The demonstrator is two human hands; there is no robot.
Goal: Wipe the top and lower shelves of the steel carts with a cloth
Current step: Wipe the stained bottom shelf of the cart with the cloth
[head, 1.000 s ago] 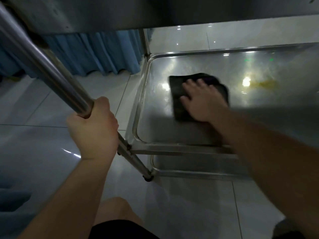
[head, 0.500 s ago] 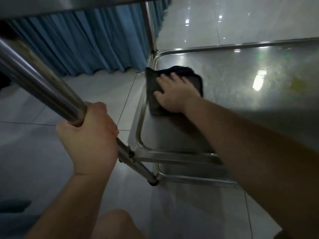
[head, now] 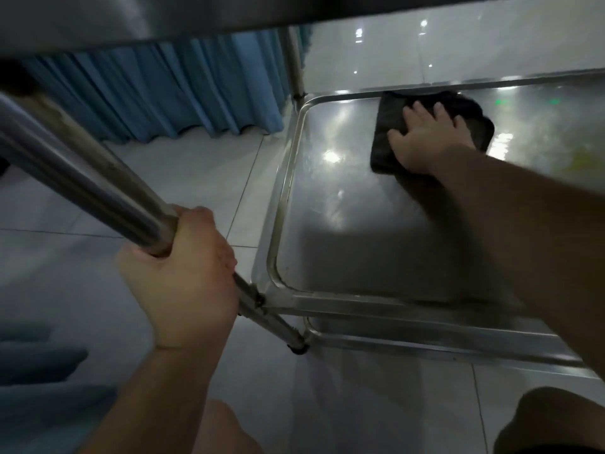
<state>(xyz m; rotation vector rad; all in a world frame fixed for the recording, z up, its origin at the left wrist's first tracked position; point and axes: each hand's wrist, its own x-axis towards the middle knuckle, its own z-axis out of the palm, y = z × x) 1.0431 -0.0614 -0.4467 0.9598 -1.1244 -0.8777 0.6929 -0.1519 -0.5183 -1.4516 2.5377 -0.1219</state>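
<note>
The steel cart's lower shelf (head: 327, 231) is a shiny tray with a raised rim, seen from under the top shelf (head: 163, 18). A dark cloth (head: 388, 136) lies flat on it near the far rim. My right hand (head: 429, 139) presses palm-down on the cloth with fingers spread. My left hand (head: 183, 283) is wrapped around the cart's near-left steel leg (head: 82, 178), just above the shelf joint.
A blue curtain (head: 157, 93) hangs behind the cart on the left. Pale floor tiles (head: 196, 178) surround the cart. The far-left leg (head: 294, 63) rises at the shelf's back corner. My knees show at the bottom edge. A yellowish smear (head: 576, 162) lies right of the cloth.
My right hand has slid the cloth from the shelf's left rim toward the far rim and to the right. The left hand still grips the leg. The view has shifted.
</note>
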